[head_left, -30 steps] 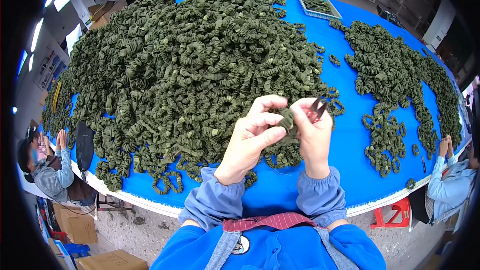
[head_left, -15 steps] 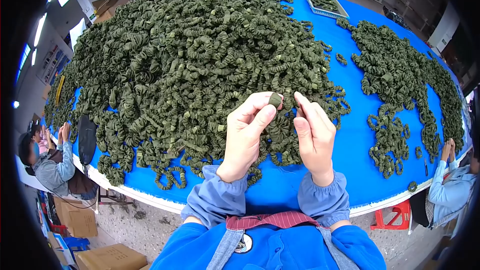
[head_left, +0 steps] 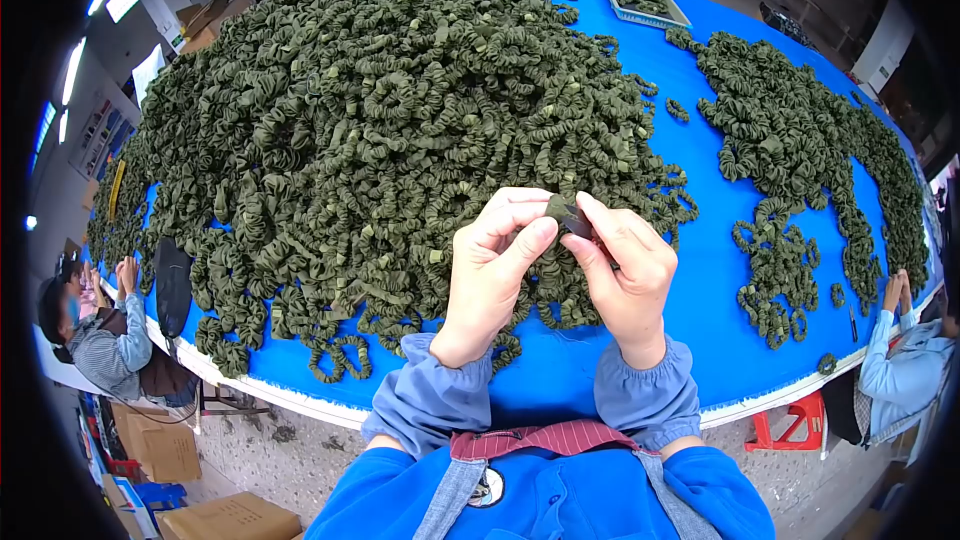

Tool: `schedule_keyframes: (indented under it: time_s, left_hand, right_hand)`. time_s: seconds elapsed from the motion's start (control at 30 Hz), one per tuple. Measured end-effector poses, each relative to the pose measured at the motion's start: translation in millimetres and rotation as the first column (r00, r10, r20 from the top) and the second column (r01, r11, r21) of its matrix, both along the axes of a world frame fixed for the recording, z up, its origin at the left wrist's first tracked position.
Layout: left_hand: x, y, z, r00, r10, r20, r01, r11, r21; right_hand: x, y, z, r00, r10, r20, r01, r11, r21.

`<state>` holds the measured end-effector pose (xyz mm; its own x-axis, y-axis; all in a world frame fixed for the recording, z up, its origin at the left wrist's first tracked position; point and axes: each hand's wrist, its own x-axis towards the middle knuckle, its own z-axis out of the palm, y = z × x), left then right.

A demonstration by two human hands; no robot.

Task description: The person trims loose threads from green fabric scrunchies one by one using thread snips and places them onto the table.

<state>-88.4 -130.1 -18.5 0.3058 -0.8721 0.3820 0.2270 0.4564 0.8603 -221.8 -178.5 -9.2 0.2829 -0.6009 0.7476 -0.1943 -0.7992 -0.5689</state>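
Note:
A small part of a dark green fabric scrunchie (head_left: 563, 210) shows between my two hands, above the front of a big scrunchie pile (head_left: 400, 130). My left hand (head_left: 492, 270) pinches it between thumb and forefinger, the other fingers curled. From the other side, my right hand (head_left: 632, 275) is closed on it with thumb and fingertips. A darker, almost black patch shows at the right fingertips; whether it is fabric or something else I cannot make out. Most of the scrunchie is hidden by my fingers.
The blue-covered table (head_left: 700, 360) also bears a second scrunchie heap (head_left: 770, 120) at right and a pale basket (head_left: 650, 15) at the back. A black elongated object (head_left: 173, 285) lies at left. Co-workers sit at both ends; a red stool (head_left: 790, 425) stands below.
My right hand has come left and closed on the scrunchie beside my left fingertips; a gap was between the hands before. More of the fabric now shows between them.

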Motion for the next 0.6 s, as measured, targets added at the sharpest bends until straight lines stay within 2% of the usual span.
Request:
schedule_keyframes:
  time_s: [0.27, 0.43, 0.6]
  left_hand:
    - [0.8, 1.5, 2.5, 0.999, -0.002, 0.036, 0.001, 1.000, 0.027]
    - [0.4, 0.8, 2.5, 0.999, 0.016, 0.036, -0.017, 0.999, 0.028]
    - [0.4, -0.7, 2.0, 0.999, 0.031, 0.037, -0.031, 1.000, -0.007]
  right_hand:
    - [2.3, -4.6, -4.2, 0.997, -0.072, -0.009, 0.069, 0.985, -0.158]
    - [3.6, -5.1, -6.3, 0.996, -0.075, 0.045, 0.080, 0.990, -0.120]
    - [1.4, -1.1, -0.8, 0.996, -0.009, 0.091, 0.004, 0.999, 0.053]
